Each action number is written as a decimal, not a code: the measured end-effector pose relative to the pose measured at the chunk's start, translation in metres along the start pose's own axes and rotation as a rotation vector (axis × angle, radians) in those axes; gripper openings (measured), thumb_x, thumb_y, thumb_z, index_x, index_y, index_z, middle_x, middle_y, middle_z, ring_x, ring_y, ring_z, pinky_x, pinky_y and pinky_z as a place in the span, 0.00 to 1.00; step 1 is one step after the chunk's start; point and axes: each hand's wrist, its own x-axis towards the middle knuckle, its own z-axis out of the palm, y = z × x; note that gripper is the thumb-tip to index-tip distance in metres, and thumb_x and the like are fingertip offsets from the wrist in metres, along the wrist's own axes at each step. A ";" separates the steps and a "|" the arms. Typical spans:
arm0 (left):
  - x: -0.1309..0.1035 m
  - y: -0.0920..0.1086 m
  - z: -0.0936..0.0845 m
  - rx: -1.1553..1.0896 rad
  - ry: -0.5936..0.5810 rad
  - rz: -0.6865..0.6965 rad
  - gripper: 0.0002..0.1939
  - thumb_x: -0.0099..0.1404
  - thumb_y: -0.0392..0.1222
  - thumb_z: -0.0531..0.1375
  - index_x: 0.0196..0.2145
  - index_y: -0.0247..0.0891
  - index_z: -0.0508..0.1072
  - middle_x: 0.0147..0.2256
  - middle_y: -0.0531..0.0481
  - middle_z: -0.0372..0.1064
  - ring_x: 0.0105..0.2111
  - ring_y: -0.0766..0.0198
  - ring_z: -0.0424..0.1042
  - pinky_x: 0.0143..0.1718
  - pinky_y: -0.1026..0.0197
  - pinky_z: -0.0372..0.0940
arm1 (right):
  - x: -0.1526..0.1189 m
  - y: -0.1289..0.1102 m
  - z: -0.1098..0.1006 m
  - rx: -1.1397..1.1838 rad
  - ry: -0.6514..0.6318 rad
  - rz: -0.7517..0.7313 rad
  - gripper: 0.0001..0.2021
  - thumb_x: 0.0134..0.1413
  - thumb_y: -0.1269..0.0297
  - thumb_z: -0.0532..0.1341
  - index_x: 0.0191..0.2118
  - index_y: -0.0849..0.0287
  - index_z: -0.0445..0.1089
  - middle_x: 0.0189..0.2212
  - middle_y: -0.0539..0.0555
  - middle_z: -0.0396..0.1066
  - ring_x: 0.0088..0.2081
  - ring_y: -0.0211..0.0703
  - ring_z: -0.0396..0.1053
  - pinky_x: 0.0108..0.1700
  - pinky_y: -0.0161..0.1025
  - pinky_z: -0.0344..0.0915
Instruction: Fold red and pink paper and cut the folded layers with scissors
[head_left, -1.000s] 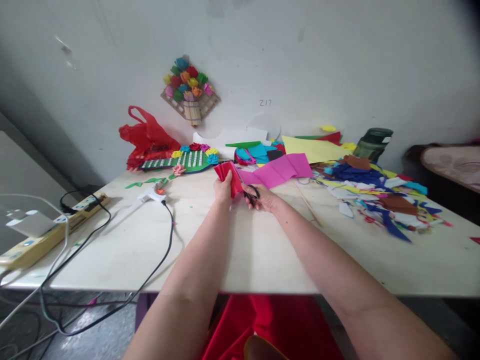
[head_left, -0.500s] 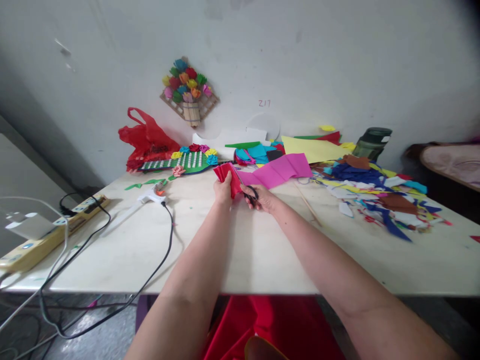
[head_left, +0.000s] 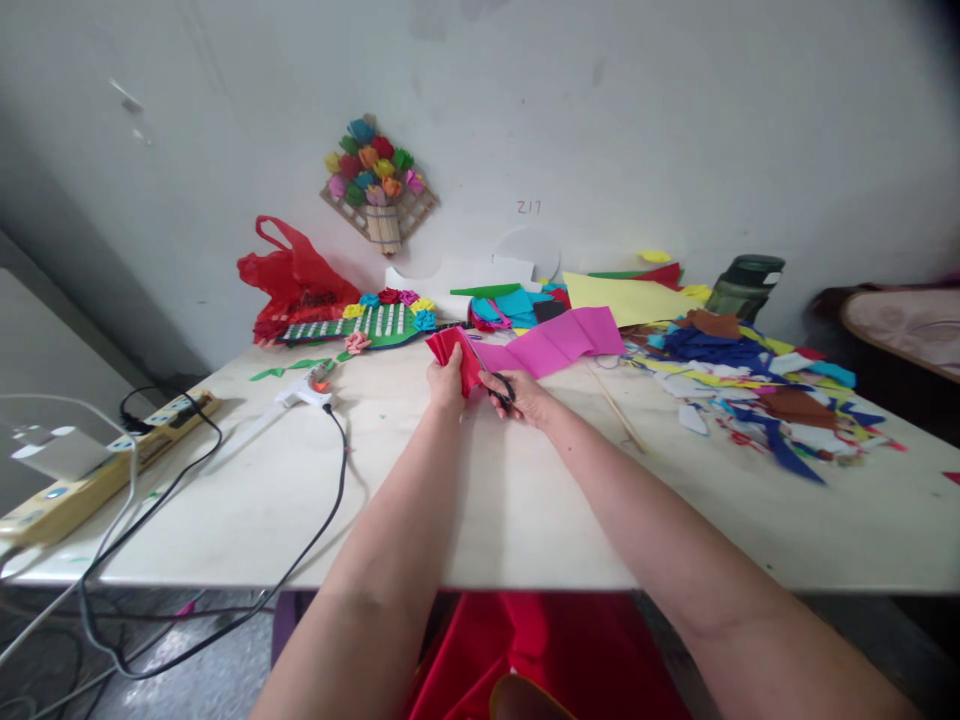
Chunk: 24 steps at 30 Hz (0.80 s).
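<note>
Pinching red paper [head_left: 470, 370] between the fingers of the left hand [head_left: 445, 382], over the desk [head_left: 532, 510]. Gripping black-handled scissors [head_left: 504, 391] in the right hand's [head_left: 529, 402] fingers, with blades at the red paper's edge. Also seeing pink paper [head_left: 564, 341] just beyond, plus a messy scrap pile [head_left: 757, 375] off right, glue gun [head_left: 303, 390] off left.

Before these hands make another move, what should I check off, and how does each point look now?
1. Left hand grips the red sheet: ok.
2. Right hand holds the scissors by the handles: ok.
3. Left fingers safely clear of the blades: cannot tell; they are close and too small to judge.
4. Black cord away from both hands: ok.
5. Glue gun cool: cannot tell by sight.
6. Scraps tidied: not ok, loosely heaped.
</note>
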 end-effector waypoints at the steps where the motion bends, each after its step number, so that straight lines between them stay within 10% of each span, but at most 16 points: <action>1: 0.000 0.000 0.000 -0.002 -0.001 -0.001 0.16 0.49 0.48 0.66 0.29 0.32 0.70 0.23 0.49 0.69 0.22 0.66 0.69 0.26 0.63 0.63 | 0.000 0.000 0.000 0.001 0.002 0.003 0.20 0.44 0.47 0.64 0.27 0.61 0.64 0.14 0.44 0.62 0.11 0.28 0.59 0.07 0.25 0.42; 24: -0.004 0.003 0.000 -0.067 -0.071 -0.023 0.18 0.47 0.48 0.67 0.28 0.32 0.68 0.21 0.52 0.67 0.20 0.69 0.66 0.25 0.65 0.61 | -0.003 -0.002 -0.005 0.029 -0.078 -0.018 0.22 0.45 0.44 0.62 0.26 0.61 0.62 0.14 0.49 0.66 0.12 0.32 0.64 0.07 0.25 0.43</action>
